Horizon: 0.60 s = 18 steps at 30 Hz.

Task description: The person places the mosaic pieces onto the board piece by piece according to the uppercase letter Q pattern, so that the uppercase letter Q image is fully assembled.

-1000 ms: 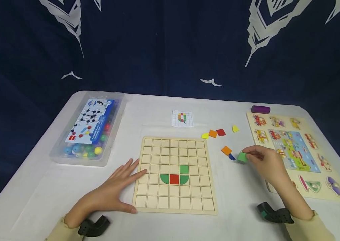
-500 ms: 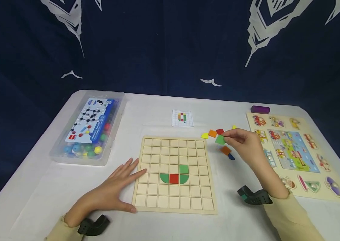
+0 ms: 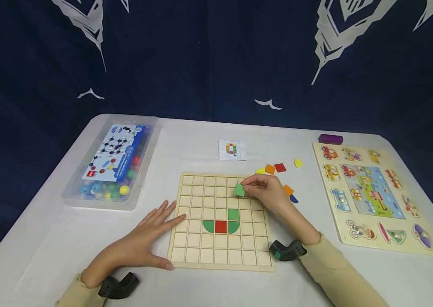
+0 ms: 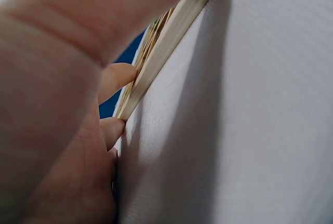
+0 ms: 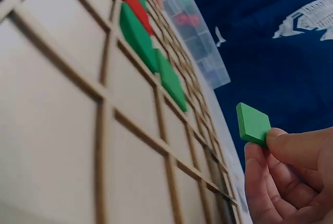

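A wooden grid board lies in the middle of the table. Set in its squares are a red square tile, a green square tile and two green rounded tiles, one on each side of the red one. My right hand pinches another green square tile between thumb and fingers, over the upper right part of the board. My left hand lies spread at the board's left edge, with thumb and fingertips touching the wooden side.
Loose orange, red, yellow and blue tiles lie right of the board. A small pattern card sits behind it. A plastic box of beads is at left; a picture puzzle and purple cylinder are at right.
My right hand has carried the green square tile leftward from beside the picture puzzle, past the loose tiles, to over the board. My left hand stays at the board's edge.
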Each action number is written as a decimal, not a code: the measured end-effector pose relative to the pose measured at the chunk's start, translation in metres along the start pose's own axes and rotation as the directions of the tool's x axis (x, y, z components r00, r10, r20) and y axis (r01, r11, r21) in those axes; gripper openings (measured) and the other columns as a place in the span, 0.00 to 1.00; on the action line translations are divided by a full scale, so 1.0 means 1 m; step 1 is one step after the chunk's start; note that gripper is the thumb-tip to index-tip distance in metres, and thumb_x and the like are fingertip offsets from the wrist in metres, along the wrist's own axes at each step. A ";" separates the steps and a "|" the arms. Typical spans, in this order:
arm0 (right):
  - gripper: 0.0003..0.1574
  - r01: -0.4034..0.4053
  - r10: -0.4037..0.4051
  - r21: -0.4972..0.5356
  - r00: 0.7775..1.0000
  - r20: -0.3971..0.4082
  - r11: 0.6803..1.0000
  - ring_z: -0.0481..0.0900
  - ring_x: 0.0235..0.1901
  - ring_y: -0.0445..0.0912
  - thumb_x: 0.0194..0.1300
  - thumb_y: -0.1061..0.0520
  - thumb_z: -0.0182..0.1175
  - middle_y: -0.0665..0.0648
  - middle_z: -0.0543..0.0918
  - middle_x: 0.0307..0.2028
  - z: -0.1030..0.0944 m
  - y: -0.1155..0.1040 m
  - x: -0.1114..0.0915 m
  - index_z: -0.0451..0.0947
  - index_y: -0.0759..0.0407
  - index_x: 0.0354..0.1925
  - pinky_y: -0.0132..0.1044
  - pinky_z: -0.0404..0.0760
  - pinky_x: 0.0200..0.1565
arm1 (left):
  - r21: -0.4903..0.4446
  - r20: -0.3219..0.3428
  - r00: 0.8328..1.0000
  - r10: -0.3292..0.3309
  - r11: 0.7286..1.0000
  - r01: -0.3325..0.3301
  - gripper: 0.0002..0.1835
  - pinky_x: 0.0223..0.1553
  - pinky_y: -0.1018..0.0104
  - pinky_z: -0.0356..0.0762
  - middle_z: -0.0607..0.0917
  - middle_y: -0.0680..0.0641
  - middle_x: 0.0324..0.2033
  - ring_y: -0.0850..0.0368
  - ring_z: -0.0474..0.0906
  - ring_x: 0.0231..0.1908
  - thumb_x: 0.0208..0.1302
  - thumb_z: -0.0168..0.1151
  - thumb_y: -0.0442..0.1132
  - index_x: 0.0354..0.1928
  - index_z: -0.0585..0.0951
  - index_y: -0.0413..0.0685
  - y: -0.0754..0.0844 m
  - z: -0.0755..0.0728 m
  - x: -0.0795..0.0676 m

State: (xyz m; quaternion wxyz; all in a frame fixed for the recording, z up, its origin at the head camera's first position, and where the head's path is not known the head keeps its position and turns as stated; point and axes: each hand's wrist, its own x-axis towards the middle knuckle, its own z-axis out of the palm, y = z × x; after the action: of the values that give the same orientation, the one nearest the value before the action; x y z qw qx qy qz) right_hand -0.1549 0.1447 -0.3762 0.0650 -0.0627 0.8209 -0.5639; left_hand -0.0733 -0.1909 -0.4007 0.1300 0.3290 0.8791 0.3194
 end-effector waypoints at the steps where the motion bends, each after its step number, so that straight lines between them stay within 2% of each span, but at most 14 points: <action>1: 0.07 -0.001 0.001 -0.007 1.000 0.009 1.000 0.80 0.29 0.45 0.60 0.65 0.62 0.57 0.83 0.32 0.002 0.001 0.000 0.81 0.68 0.38 0.31 0.79 0.34 | 0.000 0.000 1.000 0.000 1.000 0.000 0.58 0.65 0.52 0.30 0.43 0.43 0.72 0.44 0.31 0.69 0.38 0.70 0.66 0.72 0.57 0.54 0.000 0.000 0.000; 5: 0.05 0.012 -0.010 -0.057 0.999 0.038 0.998 0.79 0.28 0.46 0.59 0.65 0.63 0.55 0.83 0.32 0.009 0.003 0.001 0.82 0.64 0.36 0.31 0.78 0.32 | -0.001 0.000 1.000 -0.001 1.000 0.001 0.57 0.65 0.52 0.30 0.43 0.42 0.72 0.44 0.31 0.69 0.38 0.70 0.66 0.72 0.57 0.54 0.000 0.000 0.000; 9: 0.04 0.066 -0.060 -0.134 0.997 0.047 0.989 0.79 0.27 0.45 0.58 0.66 0.64 0.53 0.83 0.32 0.012 0.005 0.000 0.83 0.62 0.34 0.31 0.78 0.31 | -0.003 0.000 1.000 0.001 1.000 -0.001 0.57 0.65 0.51 0.30 0.43 0.43 0.72 0.44 0.31 0.69 0.38 0.71 0.65 0.72 0.57 0.54 -0.001 0.001 0.000; 14: 0.03 0.145 -0.133 -0.218 0.989 0.070 0.965 0.78 0.27 0.43 0.57 0.66 0.65 0.51 0.83 0.30 0.014 0.003 -0.002 0.83 0.60 0.31 0.33 0.78 0.32 | 0.004 -0.003 1.000 0.007 1.000 -0.007 0.57 0.65 0.51 0.31 0.43 0.42 0.72 0.44 0.31 0.69 0.39 0.70 0.65 0.72 0.57 0.53 -0.001 0.001 0.000; 18: 0.04 0.177 -0.154 -0.273 0.983 0.104 0.946 0.77 0.26 0.43 0.56 0.65 0.66 0.49 0.81 0.26 0.016 0.002 -0.003 0.82 0.58 0.28 0.35 0.77 0.31 | -0.001 0.002 1.000 0.004 1.000 -0.004 0.57 0.65 0.49 0.32 0.42 0.43 0.72 0.45 0.31 0.69 0.39 0.70 0.65 0.72 0.57 0.53 -0.001 0.000 0.000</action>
State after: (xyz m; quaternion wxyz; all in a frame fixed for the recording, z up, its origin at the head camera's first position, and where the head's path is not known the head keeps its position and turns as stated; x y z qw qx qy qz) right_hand -0.1491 0.1315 -0.3835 0.0413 -0.1629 0.8810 -0.4422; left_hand -0.0741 -0.1912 -0.4019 0.1305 0.3311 0.8780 0.3200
